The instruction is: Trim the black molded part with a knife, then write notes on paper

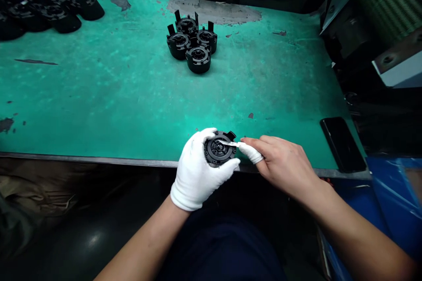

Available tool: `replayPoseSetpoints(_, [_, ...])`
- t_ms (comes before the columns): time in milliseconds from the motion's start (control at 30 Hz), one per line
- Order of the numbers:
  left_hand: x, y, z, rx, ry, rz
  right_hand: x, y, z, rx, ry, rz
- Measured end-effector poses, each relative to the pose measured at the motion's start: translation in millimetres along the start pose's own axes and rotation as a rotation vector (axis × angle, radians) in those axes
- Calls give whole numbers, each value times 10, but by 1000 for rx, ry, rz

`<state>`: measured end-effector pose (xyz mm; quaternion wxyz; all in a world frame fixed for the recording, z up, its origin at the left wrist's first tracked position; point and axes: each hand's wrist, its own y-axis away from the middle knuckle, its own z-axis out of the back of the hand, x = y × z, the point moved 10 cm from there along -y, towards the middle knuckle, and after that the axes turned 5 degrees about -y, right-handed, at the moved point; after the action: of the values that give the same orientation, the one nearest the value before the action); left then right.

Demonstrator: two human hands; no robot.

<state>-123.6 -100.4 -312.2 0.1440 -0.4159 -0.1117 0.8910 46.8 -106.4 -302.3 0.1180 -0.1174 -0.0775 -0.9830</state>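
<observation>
My left hand [198,171], in a white glove, is wrapped round a round black plastic part [213,158] at the near edge of the table. The part's ringed face is turned up, and one tab sticks out at its far right side. Between the thumb and fingers of my right hand [280,158] is a small thin metal blade [229,143], its tip touching or just over the middle of the part. The right hand is bare except for a white cover on the thumb. Its grip hides the blade's handle end.
Several similar black parts [198,59] stand grouped on the green table [132,96], beyond my hands. More of them [62,17] crowd the far left corner. A black phone [343,145] lies at the right edge, near blue material [392,193]. Machinery [389,4] stands at the upper right.
</observation>
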Motion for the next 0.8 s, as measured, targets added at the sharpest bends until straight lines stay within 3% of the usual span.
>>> replayPoseSetpoints(167, [-11, -5, 3, -64, -6, 23, -69, -34, -11, -15, -44, -44])
replayPoseSetpoints(300, [0, 2, -30, -59, -18, 30, -110, 140, -7, 32, -172, 3])
replayPoseSetpoints(467, [6, 8, -13, -82, -20, 54, -112, 359, -77, 143, -121, 18])
replayPoseSetpoints(667, [-39, -10, -50, -67, -52, 60, -118, 325, -52, 76, 33, -57])
replayPoseSetpoints(800, [-75, 52, -23, -158, -75, 56, -142, 346, -43, 32, 38, -108])
